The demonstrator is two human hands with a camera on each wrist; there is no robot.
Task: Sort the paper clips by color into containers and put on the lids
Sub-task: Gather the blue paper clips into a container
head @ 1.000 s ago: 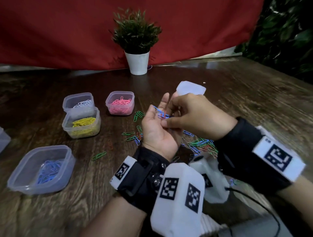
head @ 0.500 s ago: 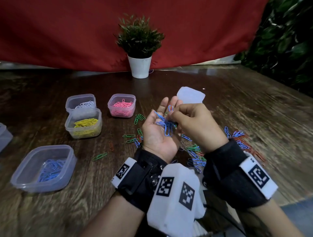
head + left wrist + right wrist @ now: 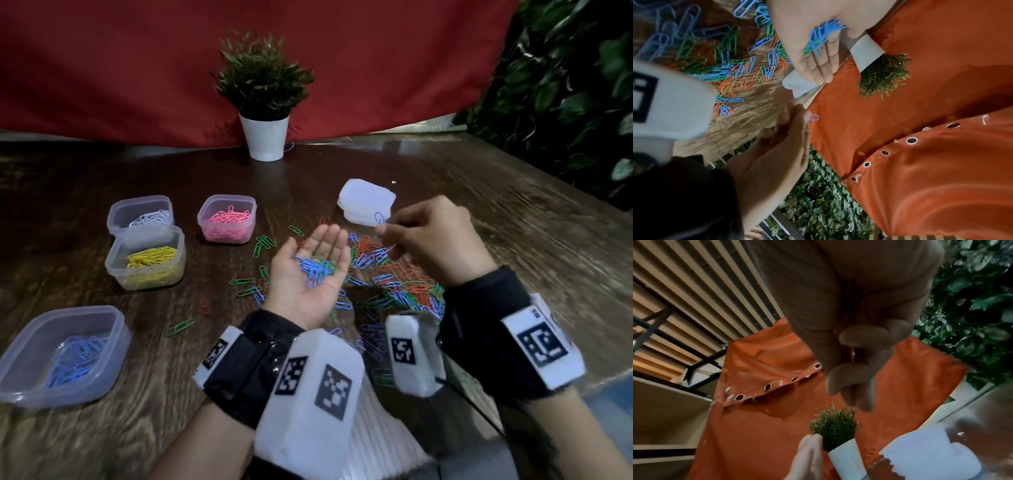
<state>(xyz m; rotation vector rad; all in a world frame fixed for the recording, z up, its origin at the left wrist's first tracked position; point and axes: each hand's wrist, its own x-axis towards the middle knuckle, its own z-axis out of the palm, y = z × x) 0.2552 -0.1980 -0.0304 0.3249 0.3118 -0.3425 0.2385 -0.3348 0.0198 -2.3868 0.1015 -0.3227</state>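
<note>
Paper clips, blue ones point(image 3: 317, 269), sit in a little heap in the cupped palm of my left hand point(image 3: 308, 274), which is held flat and palm-up with fingers straight, nothing pinched. My right hand point(image 3: 428, 240) hovers just beside it, a bit farther out, fingers curled with a single blue clip point(image 3: 379, 217) nipped between thumb and fingertip, its long axis roughly upright. So I'd say the next move is short: that clip goes across and down into the left palm.

Under and beyond both hands is the unsorted pile point(image 3: 394, 277) on the worktop point(image 3: 496, 222), thin glossy wire loops in blue, green and orange, all tangled. Past the right hand's fingertips lies a stack of frosted white lids point(image 3: 366, 200).

The blue tub point(image 3: 24, 370) is well off to the left hand's outer side, nearer me, so that hand is the closer one for dumping. Further out that way: yellow tub point(image 3: 113, 270), white-clip tub point(image 3: 118, 219), pink tub point(image 3: 205, 219), all soft translucent plastic with rounded corners, all lidless.
</note>
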